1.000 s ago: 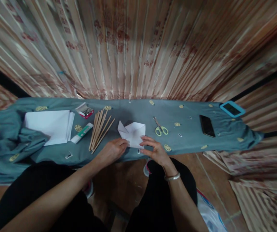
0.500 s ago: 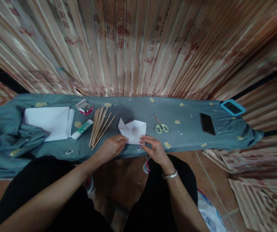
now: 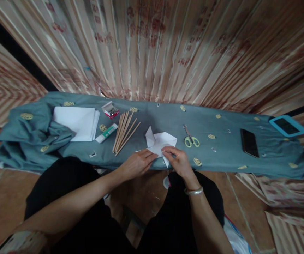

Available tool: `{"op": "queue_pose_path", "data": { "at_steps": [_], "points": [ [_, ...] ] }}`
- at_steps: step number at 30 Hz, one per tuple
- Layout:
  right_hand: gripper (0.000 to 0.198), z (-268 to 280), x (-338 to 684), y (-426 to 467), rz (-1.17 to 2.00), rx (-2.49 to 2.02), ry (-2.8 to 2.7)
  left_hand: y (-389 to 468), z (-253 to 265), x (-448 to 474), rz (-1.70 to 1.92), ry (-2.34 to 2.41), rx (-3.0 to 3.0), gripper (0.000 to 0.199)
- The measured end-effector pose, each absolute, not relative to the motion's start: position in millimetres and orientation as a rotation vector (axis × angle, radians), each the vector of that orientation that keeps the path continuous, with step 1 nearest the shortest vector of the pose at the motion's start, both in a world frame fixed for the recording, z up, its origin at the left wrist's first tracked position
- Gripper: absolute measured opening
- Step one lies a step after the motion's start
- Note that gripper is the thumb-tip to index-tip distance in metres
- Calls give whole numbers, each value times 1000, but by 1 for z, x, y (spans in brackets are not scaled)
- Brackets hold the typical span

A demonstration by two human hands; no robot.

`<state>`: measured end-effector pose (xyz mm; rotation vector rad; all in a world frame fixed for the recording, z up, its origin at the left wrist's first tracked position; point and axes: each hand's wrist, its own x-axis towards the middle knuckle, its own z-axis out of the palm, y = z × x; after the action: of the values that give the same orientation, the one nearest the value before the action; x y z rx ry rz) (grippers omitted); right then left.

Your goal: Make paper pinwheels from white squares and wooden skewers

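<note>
A folded white paper [image 3: 164, 139] lies on the cloth in front of me, with one pointed flap standing up at its left and a small pointed corner sticking out below at the right. My left hand [image 3: 138, 163] presses on its near left edge, fingers held together along the fold. At the near right side, my right hand [image 3: 177, 160] pinches the paper between thumb and fingers, close to the left fingertips. Scissors [image 3: 191, 137] with pale green handles lie just to the right, and several thin wooden sticks [image 3: 125, 132] are to the left.
The teal cloth [image 3: 165, 116] covers a long narrow table. At left are a stack of white paper [image 3: 75, 123], a green-and-white glue box [image 3: 106, 133] and a small open box of metal pins [image 3: 111, 111]. A phone [image 3: 249, 143] and a blue-framed device [image 3: 287, 126] lie right. Curtains hang behind.
The view has shifted, so the table things appear further right. My left hand has slid further over the paper's near edge, and the hands are closer together. A pointed corner now shows below the right fingers.
</note>
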<state>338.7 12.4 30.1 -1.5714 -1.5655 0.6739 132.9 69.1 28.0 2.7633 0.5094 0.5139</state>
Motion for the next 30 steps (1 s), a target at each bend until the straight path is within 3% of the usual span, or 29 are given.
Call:
{"op": "queue_pose_path", "data": {
  "at_steps": [15, 30],
  "points": [
    [9, 14, 326, 34, 334, -1724, -1569, 69, 23, 138, 537, 559, 2649, 30],
    [9, 7, 323, 39, 273, -1778, -1558, 71, 19, 141, 539, 601, 2523, 25]
  ]
}}
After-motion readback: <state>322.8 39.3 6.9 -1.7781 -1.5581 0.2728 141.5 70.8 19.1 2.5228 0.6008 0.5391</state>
